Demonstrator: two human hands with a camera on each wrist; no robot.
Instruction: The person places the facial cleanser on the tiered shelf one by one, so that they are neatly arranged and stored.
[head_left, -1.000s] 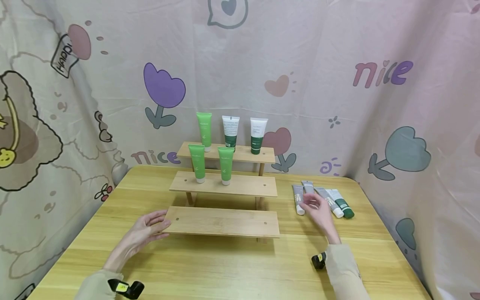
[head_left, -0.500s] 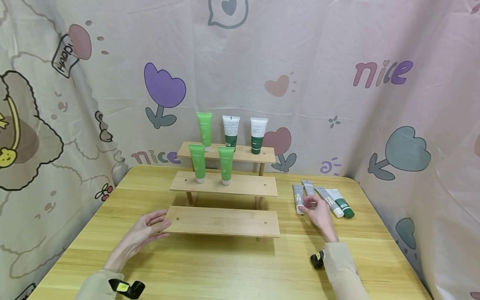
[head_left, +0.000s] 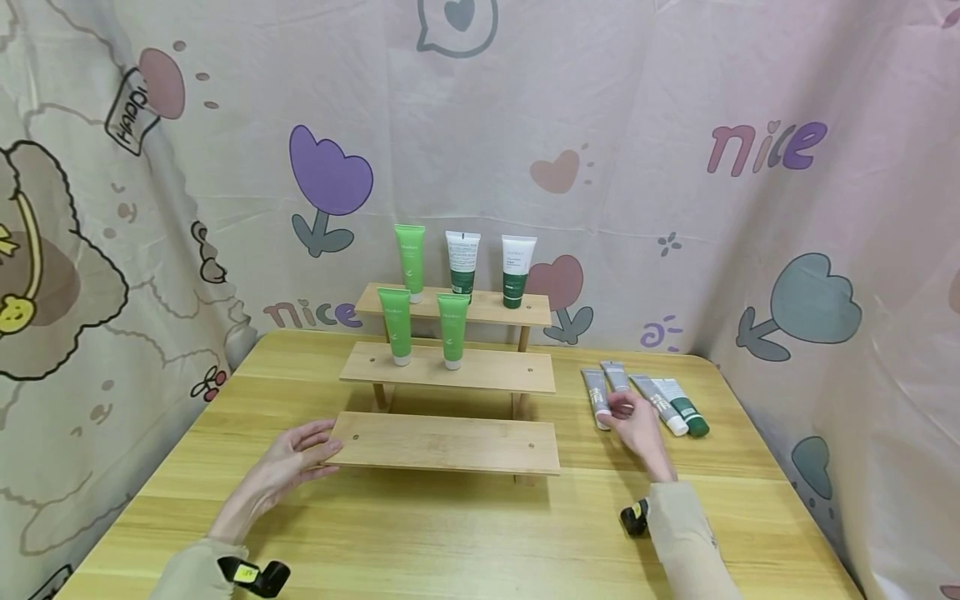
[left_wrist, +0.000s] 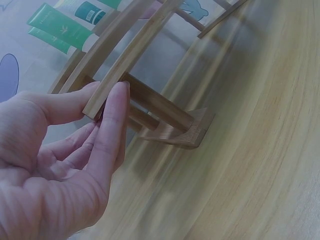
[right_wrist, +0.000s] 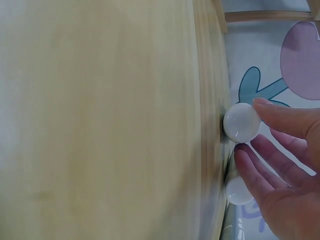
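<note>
At the left end of the lowest step of a three-step wooden display shelf, my left hand pinches the board's edge, thumb above and fingers below. On the right of the table, my right hand holds the leftmost grey tube near its white cap. The thumb lies on one side of the cap, the fingers on the other. Close by lie a second grey tube, partly hidden by the hand, a third grey tube and a white-and-green tube.
Two green tubes, one at left and one at right, stand on the middle step. The top step bears another green tube and two white-and-green tubes, one central and one right. A printed curtain hangs behind the table.
My right hand has come slightly nearer to the leftmost grey tube and now grips it; that tube has shifted a little to the left. The left hand stays on the shelf.
</note>
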